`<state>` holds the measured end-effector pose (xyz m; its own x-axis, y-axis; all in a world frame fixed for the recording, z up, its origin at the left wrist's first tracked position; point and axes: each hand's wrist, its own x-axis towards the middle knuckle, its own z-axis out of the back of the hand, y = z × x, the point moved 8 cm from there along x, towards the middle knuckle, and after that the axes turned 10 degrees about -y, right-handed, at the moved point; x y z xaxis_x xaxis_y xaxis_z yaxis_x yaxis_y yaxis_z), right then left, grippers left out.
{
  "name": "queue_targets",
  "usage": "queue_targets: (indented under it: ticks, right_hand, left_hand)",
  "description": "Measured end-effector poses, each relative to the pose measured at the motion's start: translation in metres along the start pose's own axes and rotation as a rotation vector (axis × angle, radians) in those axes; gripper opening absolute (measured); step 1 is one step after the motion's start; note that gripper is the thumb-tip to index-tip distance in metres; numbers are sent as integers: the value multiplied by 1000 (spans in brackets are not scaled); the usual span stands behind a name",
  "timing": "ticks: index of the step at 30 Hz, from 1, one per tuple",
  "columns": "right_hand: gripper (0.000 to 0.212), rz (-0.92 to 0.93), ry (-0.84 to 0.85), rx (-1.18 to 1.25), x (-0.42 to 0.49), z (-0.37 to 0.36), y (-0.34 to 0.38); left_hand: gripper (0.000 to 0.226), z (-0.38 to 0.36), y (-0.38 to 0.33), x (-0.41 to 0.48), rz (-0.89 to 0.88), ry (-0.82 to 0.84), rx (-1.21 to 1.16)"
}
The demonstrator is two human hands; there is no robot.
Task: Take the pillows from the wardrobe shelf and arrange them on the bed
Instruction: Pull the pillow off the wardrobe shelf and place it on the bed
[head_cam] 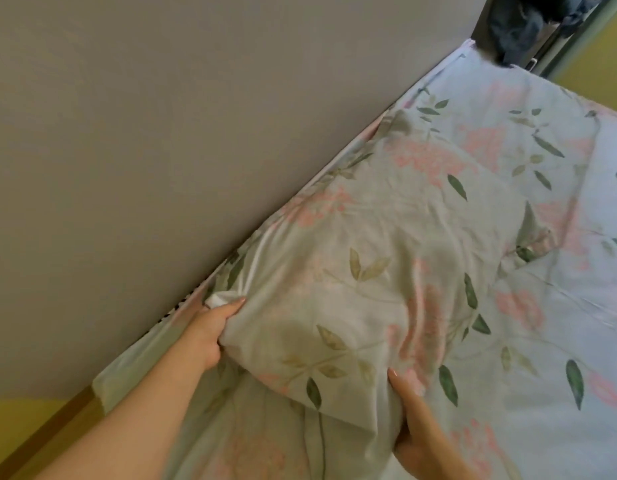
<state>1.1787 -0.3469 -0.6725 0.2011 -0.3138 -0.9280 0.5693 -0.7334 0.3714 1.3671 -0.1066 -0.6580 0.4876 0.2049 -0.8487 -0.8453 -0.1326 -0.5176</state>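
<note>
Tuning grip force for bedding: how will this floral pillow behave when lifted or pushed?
Probably soft and floppy: the pillow creases and bunches where the left hand grips its corner. Likely light for its size: the right hand holds just its edge. Flat, so unlikely to roll.

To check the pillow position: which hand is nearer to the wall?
Left. The left hand grips a corner of the pillow beside the wall; the right hand holds its near edge, farther out over the bed.

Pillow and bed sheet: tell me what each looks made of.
Pillow: soft stuffing in a thin woven case, likely cotton, matte; it creases and bunches where the left hand grips its corner. Bed sheet: seemingly the same matte printed floral cloth, lying flat with fine wrinkles.
</note>
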Motion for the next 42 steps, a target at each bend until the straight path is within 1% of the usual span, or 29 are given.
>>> queue_targets:
  ticks: [1, 2, 3, 4, 5, 6, 8, 9, 10, 11, 12, 13, 14, 15, 16, 17, 18, 20, 21, 24, 25, 27, 29, 30, 32, 33, 35, 38, 42]
  right_hand:
    - [48, 28, 51, 2, -4, 2, -2]
    - [60, 54, 83, 8, -10, 4, -2]
    - [69, 73, 106, 28, -12, 9, -3]
    - [67, 74, 133, 58, -18, 11, -5]
    - [54, 64, 142, 93, -22, 14, -7]
    - [40, 38, 125, 106, -27, 17, -10]
    - [26, 7, 64, 55, -31, 26, -21]
    - [26, 4, 25, -30, -29, 31, -31]
    - [33, -1, -20, -133, -28, 38, -41]
    - [45, -9, -65, -240, -26, 46, -51]
    - [52, -32, -87, -332, -27, 51, -62]
    - [53, -59, -89, -401, -25, 54, -73]
    - [50, -102, -89, -438, -25, 53, -84]
    - [46, -137, -76, -461, -24, 52, -94]
    - [46, -154, -57, -480, -23, 51, -103]
    - [50, -152, -83, -496, -18, 53, -112]
    - [54, -143, -112, -524, -15, 58, -118]
    - [53, -174, -151, -524, -19, 66, -131]
    - [49, -190, -175, -509, -20, 72, -135]
    - [36, -178, -263, -559, -26, 86, -135]
    - [30, -159, -281, -580, -29, 88, -131]
    - [22, -128, -290, -591, -35, 88, -122]
    - [18, -98, -245, -574, -45, 91, -113]
    - [16, -68, -208, -570, -51, 93, -109]
    - [18, -9, -125, -552, -66, 100, -99]
    - [19, 21, -88, -538, -75, 106, -94]
    - [16, 83, -27, -525, -93, 121, -85]
    - [8, 155, 15, -501, -121, 153, -74]
    - [8, 217, 61, -487, -160, 194, -66]
  left_hand:
    - [15, 7, -8, -4, -59, -3, -24]
    - [9, 12, -17, -10, -114, 13, -83]
    - [13, 19, -27, -17, -163, 37, -160]
    - [20, 28, -34, -20, -218, 45, -224]
    - [23, 36, -38, -25, -264, 47, -246]
    - [24, 45, -37, -28, -307, 21, -206]
    - [28, 61, -26, -28, -376, -89, -15]
    - [32, 71, -17, -26, -390, -187, 86]
    - [33, 82, -7, -23, -383, -295, 163]
    - [35, 91, 4, -18, -353, -387, 194]
    - [38, 95, 13, -17, -304, -428, 187]
    - [45, 96, 24, -12, -243, -424, 137]
    - [53, 91, 36, -6, -169, -364, 64]
    - [57, 84, 48, 0, -118, -292, 5]
    - [56, 78, 55, 1, -108, -249, -12]
    - [54, 76, 58, 1, -127, -252, 12]
    - [53, 80, 58, 1, -165, -305, 58]
    - [56, 89, 51, -1, -221, -387, 140]
    - [58, 91, 49, 1, -230, -381, 191]
    - [61, 88, 49, -6, -220, -287, 376]
    - [59, 89, 51, -10, -236, -293, 435]
    - [48, 92, 54, -29, -287, -378, 525]
    - [33, 89, 65, -55, -306, -412, 530]
    - [32, 82, 75, -70, -295, -376, 482]
    - [40, 58, 97, -101, -260, -246, 368]
    - [40, 46, 107, -120, -254, -198, 347]
    - [35, 30, 129, -158, -230, -156, 311]
    - [29, 13, 163, -214, -201, -106, 236]
    - [19, -4, 206, -291, -220, -26, 156]
